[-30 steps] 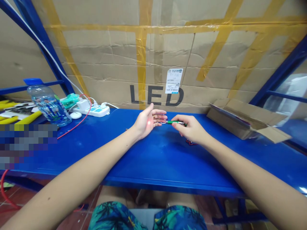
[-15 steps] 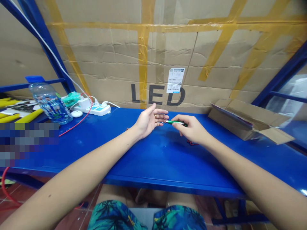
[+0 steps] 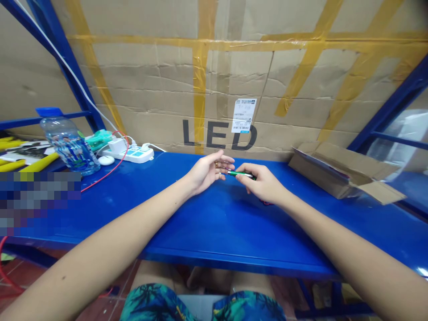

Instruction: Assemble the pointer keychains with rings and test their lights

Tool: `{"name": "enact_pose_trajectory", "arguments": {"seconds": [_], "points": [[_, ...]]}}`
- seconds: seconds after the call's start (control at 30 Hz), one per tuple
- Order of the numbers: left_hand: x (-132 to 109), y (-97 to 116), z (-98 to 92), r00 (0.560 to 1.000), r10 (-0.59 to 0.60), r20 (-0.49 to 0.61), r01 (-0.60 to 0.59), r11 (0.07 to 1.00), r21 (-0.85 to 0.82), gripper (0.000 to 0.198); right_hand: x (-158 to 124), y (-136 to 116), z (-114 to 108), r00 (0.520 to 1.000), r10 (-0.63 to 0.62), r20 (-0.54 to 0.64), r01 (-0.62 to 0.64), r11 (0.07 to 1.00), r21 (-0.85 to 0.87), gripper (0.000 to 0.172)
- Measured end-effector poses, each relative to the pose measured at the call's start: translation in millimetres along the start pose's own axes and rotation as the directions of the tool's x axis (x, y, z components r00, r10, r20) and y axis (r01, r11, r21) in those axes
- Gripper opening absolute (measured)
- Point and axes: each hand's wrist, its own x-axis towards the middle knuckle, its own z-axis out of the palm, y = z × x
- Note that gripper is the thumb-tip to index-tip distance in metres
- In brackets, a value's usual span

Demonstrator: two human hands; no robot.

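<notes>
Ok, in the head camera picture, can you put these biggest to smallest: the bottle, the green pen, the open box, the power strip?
As they look there:
1. Open box
2. Bottle
3. Power strip
4. Green pen, partly hidden by the right hand

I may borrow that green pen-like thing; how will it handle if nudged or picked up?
The green pen-like thing looks slim and round, so it may roll. Its shiny surface suggests a stiff, perhaps slippery barrel. The right hand pinches it between thumb and fingers, hinting it's light.
</notes>
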Motion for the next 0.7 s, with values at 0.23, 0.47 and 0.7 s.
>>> {"name": "enact_pose_trajectory", "arguments": {"seconds": [0.23,0.47,0.7], "points": [[21,14,-14.9,0.992,0.120,-0.033,-0.082,0.826,0.558,0.003,38,21,-8,0.996,-0.040,0.080,0.042,0.999,-0.014,0.025],[84,17,-56.3,0.964,0.265,-0.034,-0.121,0.545,0.829,0.006,112,73,-20,0.990,0.060,0.125,-0.054,0.997,-0.049,0.016],[125,-5,-86.6,0.973,0.213,-0.088,-0.023,0.468,0.883,0.010,143,102,12,0.988,0.104,0.112,-0.052,0.918,-0.393,0.017]]}}
